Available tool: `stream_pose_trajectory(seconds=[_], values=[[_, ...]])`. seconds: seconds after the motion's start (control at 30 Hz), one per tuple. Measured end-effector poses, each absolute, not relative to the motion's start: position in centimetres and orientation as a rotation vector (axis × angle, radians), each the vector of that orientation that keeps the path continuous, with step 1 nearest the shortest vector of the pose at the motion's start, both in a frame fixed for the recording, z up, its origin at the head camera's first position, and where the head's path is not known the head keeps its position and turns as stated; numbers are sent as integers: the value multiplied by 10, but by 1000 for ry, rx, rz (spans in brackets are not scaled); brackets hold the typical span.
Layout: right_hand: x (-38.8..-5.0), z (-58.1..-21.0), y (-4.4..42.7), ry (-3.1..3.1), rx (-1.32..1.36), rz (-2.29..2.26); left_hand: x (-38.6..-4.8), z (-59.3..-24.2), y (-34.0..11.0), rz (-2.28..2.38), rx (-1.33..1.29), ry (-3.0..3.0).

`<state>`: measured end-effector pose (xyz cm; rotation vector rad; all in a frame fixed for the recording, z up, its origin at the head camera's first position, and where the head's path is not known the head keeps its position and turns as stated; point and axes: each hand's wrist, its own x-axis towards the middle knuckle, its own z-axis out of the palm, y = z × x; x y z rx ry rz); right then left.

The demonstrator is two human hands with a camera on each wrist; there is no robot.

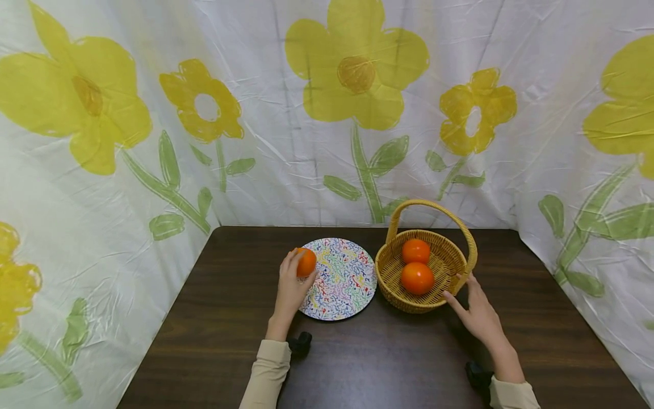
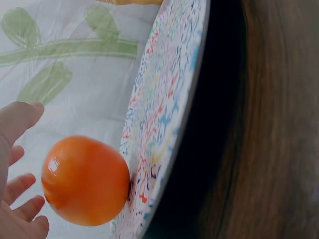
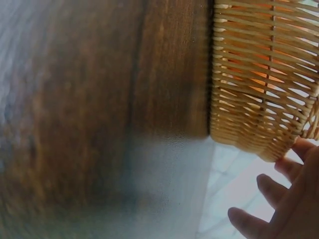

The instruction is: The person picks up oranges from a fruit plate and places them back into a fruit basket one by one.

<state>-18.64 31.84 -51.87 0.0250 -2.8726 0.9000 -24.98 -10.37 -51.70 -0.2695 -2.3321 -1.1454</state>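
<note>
A smooth, round orange fruit [image 2: 85,180] rests on the left part of a round plate [image 1: 341,278] patterned with coloured squiggles. Around its left side my left hand [image 1: 293,284] is spread, fingers loosely bent; the left wrist view shows a gap between fingers and fruit. To the plate's right stands a woven basket [image 1: 390,278] with a tall arched handle, holding two shiny orange-red fruits [image 1: 417,278]. My right hand [image 1: 480,312] is at the basket's right side, by the handle's base. In the right wrist view its fingers [image 3: 271,189] are spread, some tips touching the wicker.
Plate and basket stand side by side on a dark wooden table [image 1: 388,352]. Behind the table and along its sides hangs a white cloth [image 1: 286,170] with yellow flowers. A black wrist device [image 1: 300,345] sits at the left cuff, another [image 1: 478,376] at the right.
</note>
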Motion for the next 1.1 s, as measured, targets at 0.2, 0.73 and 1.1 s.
stream_pose_trajectory(seconds=[0.2, 0.73, 1.1], values=[[-186, -518, 318, -2879, 22, 910, -255, -520, -110, -1148, -190, -2394], [-185, -520, 318, -2855, 43, 914, -266, -531, -119, -1168, -103, -2527], [-186, -520, 319, -2856, 27, 927, -270, -530, -122, -1199, -129, -2514]])
